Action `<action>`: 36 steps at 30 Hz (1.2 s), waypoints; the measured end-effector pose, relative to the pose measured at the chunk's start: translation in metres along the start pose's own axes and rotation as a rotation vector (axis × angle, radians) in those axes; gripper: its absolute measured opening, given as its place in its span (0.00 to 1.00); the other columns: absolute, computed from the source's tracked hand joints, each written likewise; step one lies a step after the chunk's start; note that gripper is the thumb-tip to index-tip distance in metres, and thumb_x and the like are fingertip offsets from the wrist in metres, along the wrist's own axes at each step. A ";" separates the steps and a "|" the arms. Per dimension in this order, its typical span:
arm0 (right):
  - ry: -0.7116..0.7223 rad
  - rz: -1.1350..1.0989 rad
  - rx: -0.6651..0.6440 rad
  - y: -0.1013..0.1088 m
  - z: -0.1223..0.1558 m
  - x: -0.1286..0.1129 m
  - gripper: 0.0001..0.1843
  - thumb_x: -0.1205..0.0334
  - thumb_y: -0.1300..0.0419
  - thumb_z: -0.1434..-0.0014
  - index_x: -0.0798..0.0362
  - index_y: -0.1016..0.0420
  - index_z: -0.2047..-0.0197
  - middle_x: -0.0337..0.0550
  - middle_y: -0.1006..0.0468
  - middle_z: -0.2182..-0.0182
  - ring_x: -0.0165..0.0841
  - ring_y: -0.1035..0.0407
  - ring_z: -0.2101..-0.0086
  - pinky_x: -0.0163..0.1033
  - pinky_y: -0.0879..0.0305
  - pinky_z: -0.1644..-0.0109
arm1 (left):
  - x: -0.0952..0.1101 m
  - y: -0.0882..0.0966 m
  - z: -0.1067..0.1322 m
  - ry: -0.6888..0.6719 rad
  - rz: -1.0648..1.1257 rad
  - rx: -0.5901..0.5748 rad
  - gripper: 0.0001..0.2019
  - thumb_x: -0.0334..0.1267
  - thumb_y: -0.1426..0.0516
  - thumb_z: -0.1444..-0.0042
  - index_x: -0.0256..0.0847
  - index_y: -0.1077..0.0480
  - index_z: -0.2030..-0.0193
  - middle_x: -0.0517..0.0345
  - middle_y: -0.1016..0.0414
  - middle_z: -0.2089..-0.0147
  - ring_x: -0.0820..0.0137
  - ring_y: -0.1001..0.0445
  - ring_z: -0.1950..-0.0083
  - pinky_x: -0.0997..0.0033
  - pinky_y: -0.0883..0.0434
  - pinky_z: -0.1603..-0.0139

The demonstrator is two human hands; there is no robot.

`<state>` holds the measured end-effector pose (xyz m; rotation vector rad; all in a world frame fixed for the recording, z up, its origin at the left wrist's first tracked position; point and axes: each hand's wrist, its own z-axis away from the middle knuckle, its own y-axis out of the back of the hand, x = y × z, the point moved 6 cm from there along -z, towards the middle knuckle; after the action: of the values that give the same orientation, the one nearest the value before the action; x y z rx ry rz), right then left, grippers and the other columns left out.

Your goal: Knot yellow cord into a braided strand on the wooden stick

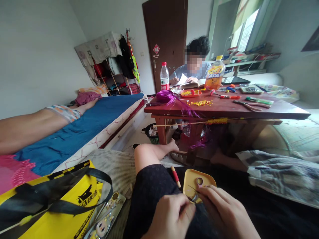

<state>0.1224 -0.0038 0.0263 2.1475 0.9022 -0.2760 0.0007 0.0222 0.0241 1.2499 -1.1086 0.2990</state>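
Note:
My left hand and my right hand meet low in the view, over my lap in dark cloth. Both have fingers pinched together around a small metal tool or needle whose kind I cannot make out. Just beyond them a yellow plastic tray rests on my lap with a small ring-shaped object in it. A red pencil-like stick lies to the tray's left on my thigh.
A dark red wooden table ahead holds purple thread, yellow bits, pliers, two bottles. A person sits writing behind it. Another person lies on the blue bed at left. A yellow bag sits near left.

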 end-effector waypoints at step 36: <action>0.368 0.067 -0.069 0.009 -0.002 -0.024 0.16 0.69 0.59 0.37 0.55 0.31 0.58 0.45 0.23 0.74 0.32 0.30 0.75 0.35 0.36 0.69 | -0.030 -0.038 -0.010 0.609 1.034 -0.208 0.13 0.40 0.45 0.59 0.39 0.46 0.84 0.70 0.50 0.85 0.81 0.53 0.82 0.76 0.54 0.79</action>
<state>0.1104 -0.0188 0.0439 2.1964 1.0233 0.1887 0.0183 0.0285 -0.0211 0.2543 -1.1131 1.2150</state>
